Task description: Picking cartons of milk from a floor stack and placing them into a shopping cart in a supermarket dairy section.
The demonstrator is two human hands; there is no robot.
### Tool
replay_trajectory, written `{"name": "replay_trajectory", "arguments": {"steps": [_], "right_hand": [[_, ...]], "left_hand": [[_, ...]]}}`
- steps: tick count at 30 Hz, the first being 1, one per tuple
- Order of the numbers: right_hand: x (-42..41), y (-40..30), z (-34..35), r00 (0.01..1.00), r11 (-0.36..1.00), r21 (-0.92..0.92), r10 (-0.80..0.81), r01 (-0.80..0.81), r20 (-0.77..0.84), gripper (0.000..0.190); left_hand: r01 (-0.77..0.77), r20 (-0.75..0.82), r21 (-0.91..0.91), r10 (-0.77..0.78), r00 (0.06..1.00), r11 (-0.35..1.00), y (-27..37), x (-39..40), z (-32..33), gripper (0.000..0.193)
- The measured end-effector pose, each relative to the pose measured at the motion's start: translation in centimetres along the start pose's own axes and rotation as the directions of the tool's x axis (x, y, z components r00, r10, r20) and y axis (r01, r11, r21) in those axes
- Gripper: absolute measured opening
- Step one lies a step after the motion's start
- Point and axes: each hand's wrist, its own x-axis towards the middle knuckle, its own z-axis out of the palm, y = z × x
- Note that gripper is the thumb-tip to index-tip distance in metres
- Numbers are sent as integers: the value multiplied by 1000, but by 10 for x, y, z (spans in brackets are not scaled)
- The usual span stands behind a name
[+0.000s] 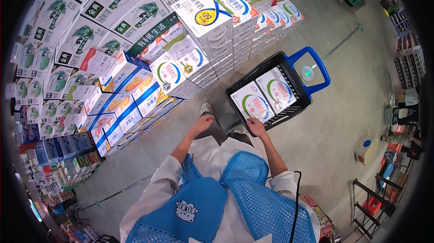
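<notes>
My left hand (203,124) is in the air in front of my body, fingers loosely bent, with nothing seen in it. My right hand (256,128) is at the near rim of a black plastic shopping basket (284,116) with a raised blue handle (327,70). Its bent fingers overlap the corner of a white milk carton pack (251,102) in the basket; whether they touch it or the rim is hidden. Beside that pack lies a second matching milk carton pack (277,89). Both lie flat with printed faces up.
Stacked milk packs (203,14) rise at the upper left, with blue-and-white yogurt boxes (132,90) below them. A tall wall of milk cartons (108,6) stands behind. A black metal step frame (373,205) and a beige box (367,150) are at the right. People are near the right edge.
</notes>
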Motion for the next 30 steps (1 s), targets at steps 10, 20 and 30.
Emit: {"name": "replay_trajectory", "arguments": {"steps": [10, 20, 30], "right_hand": [[20, -52, 29, 1000, 991, 133, -14, 13, 9, 36], [54, -125, 76, 997, 952, 296, 76, -77, 15, 37], [54, -168, 73, 998, 940, 340, -4, 27, -67, 35]], "left_hand": [[-62, 24, -201, 68, 997, 978, 0, 21, -56, 32], [-120, 20, -179, 125, 992, 977, -12, 17, -132, 28], [-108, 133, -160, 130, 982, 981, 18, 42, -140, 27]]}}
